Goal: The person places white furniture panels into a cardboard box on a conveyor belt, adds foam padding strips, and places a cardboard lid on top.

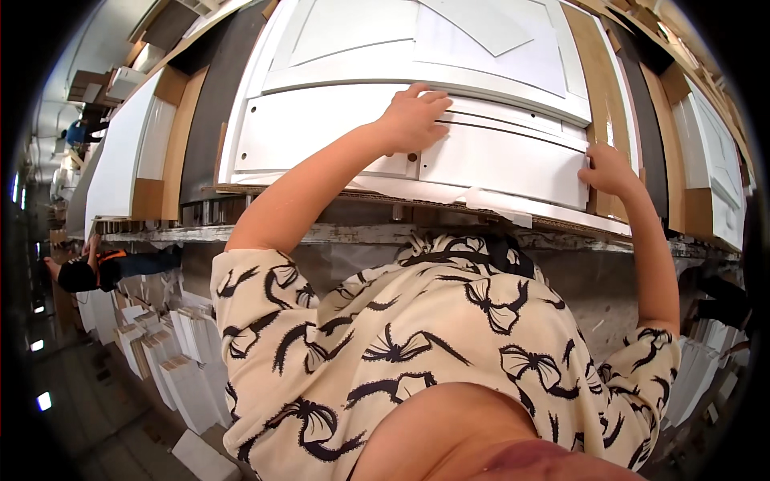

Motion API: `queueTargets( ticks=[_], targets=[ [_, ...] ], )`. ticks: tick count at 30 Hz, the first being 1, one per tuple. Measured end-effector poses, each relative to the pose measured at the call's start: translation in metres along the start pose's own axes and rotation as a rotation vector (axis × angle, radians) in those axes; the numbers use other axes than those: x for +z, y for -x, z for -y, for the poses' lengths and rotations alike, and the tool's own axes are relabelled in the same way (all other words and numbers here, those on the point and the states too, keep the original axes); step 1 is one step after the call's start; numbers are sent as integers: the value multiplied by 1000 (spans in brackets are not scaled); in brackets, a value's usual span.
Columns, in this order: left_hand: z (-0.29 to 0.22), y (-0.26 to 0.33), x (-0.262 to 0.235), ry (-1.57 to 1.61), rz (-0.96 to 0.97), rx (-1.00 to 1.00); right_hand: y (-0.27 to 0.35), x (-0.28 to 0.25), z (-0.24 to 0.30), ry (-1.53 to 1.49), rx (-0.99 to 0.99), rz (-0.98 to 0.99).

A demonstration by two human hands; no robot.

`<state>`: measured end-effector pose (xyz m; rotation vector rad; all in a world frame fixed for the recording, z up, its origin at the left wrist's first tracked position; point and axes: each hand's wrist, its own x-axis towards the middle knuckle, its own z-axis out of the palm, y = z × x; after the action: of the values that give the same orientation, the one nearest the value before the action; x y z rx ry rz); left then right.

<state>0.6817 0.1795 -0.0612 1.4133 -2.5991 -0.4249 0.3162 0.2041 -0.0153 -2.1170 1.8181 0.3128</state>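
Observation:
White flat panels lie in an open cardboard box in front of me. My left hand (413,120) is open, its fingers apart, resting over the edges of the panels near the middle. Below and right of it lies a long white board (505,156) with small drilled holes near its left end. At that board's right end, my right hand (611,170) is closed, with curled fingers and thumb against the board's edge. Beyond both hands lies a larger white framed panel (433,68), with loose white pieces on top of it. Another white board (313,128) with holes sits at the left.
A brown cardboard strip (589,72) runs along the right side of the panels. More boxes with white panels stand left (132,148) and right (710,156) along the conveyor edge (345,233). A person in dark clothes (104,268) is at the far left, near stacked white boards (188,377).

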Motion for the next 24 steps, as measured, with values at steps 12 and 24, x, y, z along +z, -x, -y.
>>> queueTargets(
  ticks=[12, 24],
  targets=[
    [32, -4, -12, 119, -70, 10, -25, 33, 69, 1, -322, -124],
    [79, 52, -17, -254, 45, -441, -42, 50, 50, -187, -405, -268]
  ],
)
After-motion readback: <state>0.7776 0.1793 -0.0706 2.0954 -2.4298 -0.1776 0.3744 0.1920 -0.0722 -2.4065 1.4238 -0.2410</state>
